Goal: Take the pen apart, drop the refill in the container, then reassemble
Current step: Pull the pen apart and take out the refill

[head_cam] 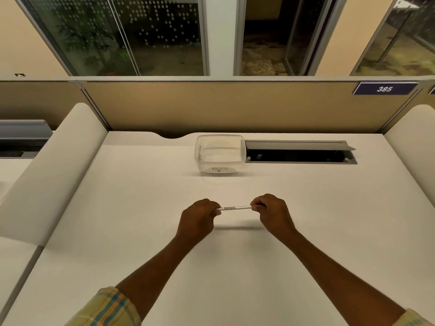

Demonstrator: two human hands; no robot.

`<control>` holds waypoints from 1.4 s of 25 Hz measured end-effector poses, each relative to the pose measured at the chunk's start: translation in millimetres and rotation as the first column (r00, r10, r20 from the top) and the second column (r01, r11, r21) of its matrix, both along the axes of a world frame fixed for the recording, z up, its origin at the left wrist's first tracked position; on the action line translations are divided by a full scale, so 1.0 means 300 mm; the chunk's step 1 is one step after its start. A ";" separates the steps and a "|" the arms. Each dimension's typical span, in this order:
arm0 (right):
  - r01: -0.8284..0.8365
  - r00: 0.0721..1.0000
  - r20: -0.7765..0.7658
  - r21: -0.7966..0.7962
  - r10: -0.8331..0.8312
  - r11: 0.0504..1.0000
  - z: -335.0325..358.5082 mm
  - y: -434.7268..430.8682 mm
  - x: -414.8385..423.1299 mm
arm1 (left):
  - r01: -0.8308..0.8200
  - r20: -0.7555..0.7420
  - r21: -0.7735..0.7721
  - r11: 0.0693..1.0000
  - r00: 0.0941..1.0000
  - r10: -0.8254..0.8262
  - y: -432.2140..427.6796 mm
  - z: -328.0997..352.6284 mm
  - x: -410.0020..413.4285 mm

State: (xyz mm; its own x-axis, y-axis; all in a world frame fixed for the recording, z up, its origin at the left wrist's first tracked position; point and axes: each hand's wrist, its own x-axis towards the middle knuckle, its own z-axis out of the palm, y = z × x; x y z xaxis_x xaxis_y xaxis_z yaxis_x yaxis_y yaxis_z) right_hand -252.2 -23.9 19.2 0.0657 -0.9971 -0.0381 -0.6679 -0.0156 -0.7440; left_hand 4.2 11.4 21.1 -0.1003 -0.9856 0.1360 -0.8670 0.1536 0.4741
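Pen held up over the desk, one hand on each end

Left hand (197, 216) and right hand (270, 214) each pinch an end of the white pen (234, 207), level above mid-desk (141, 208). The clear container (220, 154) sits near the far edge.

white desk (164, 255) | tan partition (223, 107) | glass windows (153, 36) | open cable tray (299, 152) | sign 385 (384, 88)

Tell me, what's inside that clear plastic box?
The clear container looks almost empty. Something small and thin lies along its left inside wall, too small to identify. A handwritten label on the front hides a bit of the bottom.
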 end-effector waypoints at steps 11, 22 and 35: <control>-0.186 0.975 0.149 0.135 0.166 0.973 0.306 0.073 -0.007 | -0.063 -0.144 -0.257 0.964 0.989 0.026 0.074 0.231 0.020; -0.291 0.926 -0.281 -0.105 0.252 0.951 0.412 0.127 0.013 | -0.106 -0.088 -0.220 0.970 0.992 0.088 0.131 0.337 0.004; -0.450 0.840 -0.543 -0.676 0.018 0.584 0.443 0.148 -0.017 | 0.093 -0.264 0.376 0.922 0.964 0.010 0.070 0.509 0.062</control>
